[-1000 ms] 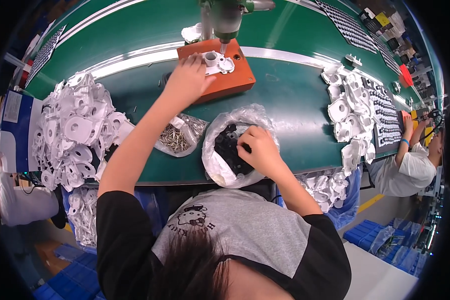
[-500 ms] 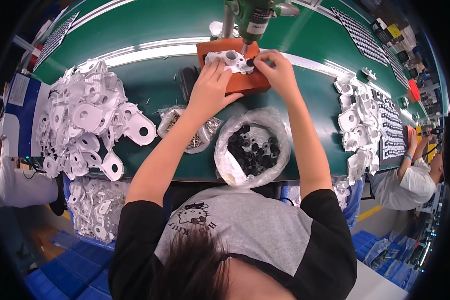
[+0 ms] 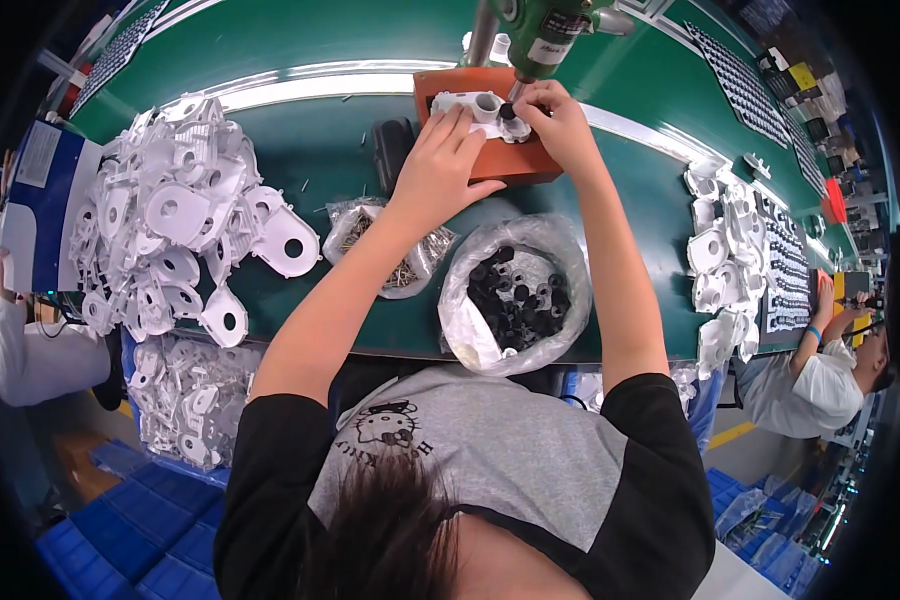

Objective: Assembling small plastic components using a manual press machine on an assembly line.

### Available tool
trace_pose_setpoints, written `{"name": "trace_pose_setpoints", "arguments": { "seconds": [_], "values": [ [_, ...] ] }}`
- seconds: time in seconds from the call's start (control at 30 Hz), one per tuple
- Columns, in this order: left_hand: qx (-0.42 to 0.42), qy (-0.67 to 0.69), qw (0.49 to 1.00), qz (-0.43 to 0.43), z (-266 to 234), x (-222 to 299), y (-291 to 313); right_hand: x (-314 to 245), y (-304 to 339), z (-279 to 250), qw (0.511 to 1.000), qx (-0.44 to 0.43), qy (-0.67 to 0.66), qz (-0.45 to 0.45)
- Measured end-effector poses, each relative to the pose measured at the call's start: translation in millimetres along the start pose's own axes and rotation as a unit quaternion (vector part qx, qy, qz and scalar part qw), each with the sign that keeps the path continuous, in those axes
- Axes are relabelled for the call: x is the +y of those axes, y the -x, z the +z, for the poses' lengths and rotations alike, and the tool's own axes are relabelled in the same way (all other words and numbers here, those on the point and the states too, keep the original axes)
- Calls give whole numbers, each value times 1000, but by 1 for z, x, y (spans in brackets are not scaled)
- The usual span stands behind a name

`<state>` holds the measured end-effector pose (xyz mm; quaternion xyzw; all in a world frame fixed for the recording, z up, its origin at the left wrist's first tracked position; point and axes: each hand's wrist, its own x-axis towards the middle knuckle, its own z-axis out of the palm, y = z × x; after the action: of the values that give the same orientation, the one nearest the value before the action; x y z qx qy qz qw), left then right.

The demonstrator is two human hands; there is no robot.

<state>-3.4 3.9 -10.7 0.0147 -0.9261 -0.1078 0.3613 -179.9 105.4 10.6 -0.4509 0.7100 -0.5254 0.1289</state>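
Observation:
A white plastic housing (image 3: 487, 104) lies on an orange block fixture (image 3: 523, 160) under a green drill-press-like machine (image 3: 542, 38). My left hand (image 3: 442, 158) is open, its fingers stretched flat over the housing's left side and the thumb pointing right. A small black cap (image 3: 507, 110) sits at the housing's right end. Right beside it, my right hand (image 3: 560, 125) is closed in a pinch just below the machine's spindle (image 3: 517, 92). What those fingers hold, if anything, is hidden.
Nearer me stand a plastic bag of black caps (image 3: 515, 300) and a bag of metal screws (image 3: 402, 265). White housings (image 3: 180, 215) are heaped at left, with more housings (image 3: 710, 250) at right. A black object (image 3: 392, 155) adjoins the fixture. Co-workers (image 3: 805, 385) sit at both sides.
The whole view has shifted slightly, with the bench objects now a little to the right. My right fingers have moved slightly farther away, beside the spindle tip. My left hand stays on the housing.

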Motion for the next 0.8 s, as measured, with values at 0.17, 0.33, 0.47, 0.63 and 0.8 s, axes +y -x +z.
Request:
{"name": "trace_pose_setpoints", "arguments": {
  "seconds": [0.17,0.33,0.47,0.63,0.8],
  "values": [
    [-8,-14,1000,10,-1,-4,-1,9,-11,4,995,-14,98,-22],
    [-90,9,996,24,-20,-21,-10,12,-11,10,968,75,210,-117],
    [-105,32,994,19,-22,-24,-11,10,-4,10,963,78,236,-106],
    [-98,52,994,-10,-26,-18,-7,-39,50,29,966,192,121,-126],
    [-37,11,999,30,-11,-26,-1,-82,107,73,960,-84,98,-249]
  ]
}}
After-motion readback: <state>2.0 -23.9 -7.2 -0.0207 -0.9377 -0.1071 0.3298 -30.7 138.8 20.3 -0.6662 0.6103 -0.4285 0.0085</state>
